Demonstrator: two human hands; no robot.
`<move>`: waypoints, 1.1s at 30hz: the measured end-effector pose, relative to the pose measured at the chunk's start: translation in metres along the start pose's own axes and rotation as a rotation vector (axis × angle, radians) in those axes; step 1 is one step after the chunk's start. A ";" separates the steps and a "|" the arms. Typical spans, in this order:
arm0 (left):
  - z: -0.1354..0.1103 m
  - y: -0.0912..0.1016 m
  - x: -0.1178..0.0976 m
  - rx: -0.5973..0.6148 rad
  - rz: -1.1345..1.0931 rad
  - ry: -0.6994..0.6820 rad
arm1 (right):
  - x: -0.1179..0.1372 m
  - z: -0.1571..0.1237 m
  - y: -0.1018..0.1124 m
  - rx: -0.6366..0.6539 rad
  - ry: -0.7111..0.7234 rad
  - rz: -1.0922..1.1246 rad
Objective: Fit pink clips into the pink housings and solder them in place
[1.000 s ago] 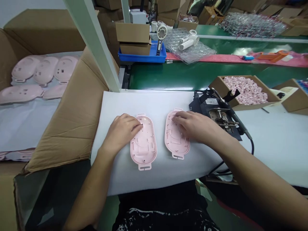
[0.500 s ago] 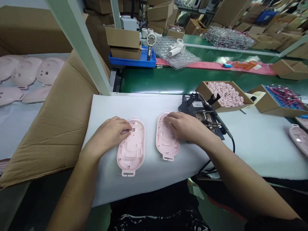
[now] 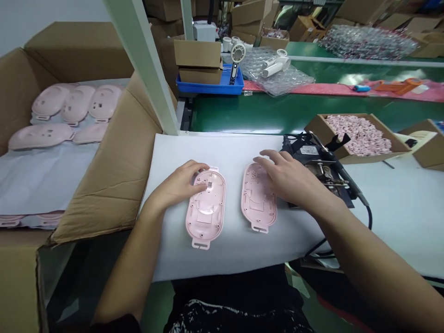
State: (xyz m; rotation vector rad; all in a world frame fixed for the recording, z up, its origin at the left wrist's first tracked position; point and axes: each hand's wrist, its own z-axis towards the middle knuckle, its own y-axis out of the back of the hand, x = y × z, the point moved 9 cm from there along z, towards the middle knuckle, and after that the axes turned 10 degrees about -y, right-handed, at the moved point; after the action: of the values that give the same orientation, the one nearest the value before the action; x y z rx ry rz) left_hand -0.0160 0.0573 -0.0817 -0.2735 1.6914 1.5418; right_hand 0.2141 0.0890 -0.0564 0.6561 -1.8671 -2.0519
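Two pink plastic housing shells lie inner face up on a white foam sheet. My left hand grips the top of the left shell, with the fingers curled over its upper rim. My right hand has its fingers spread and raised just over the upper edge of the right shell. That shell lies flat and mostly uncovered. Close behind my right hand sits a black bench tool with metal parts.
A cardboard box of small pink pieces stands beyond the tool. To the left, an open carton holds several pink shells. Further back are a green conveyor belt, a blue tray and a plastic blister tray with white devices.
My right hand has lifted off the right shell's face and moved toward its upper right edge. The camera view has shifted slightly.
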 end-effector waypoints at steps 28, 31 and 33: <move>0.023 -0.008 -0.007 0.228 -0.193 -0.082 | 0.121 0.026 0.001 0.005 0.299 0.265; 0.021 -0.008 -0.008 0.217 -0.188 -0.075 | 0.121 0.027 0.003 -0.006 0.340 0.226; 0.021 -0.009 -0.009 0.212 -0.164 -0.076 | 0.122 0.030 0.000 0.019 0.366 0.230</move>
State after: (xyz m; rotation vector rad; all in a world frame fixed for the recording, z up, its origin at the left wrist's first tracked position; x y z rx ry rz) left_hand 0.0039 0.0712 -0.0809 -0.2338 1.7116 1.2276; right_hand 0.0948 0.0538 -0.0712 0.7273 -1.6659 -1.6452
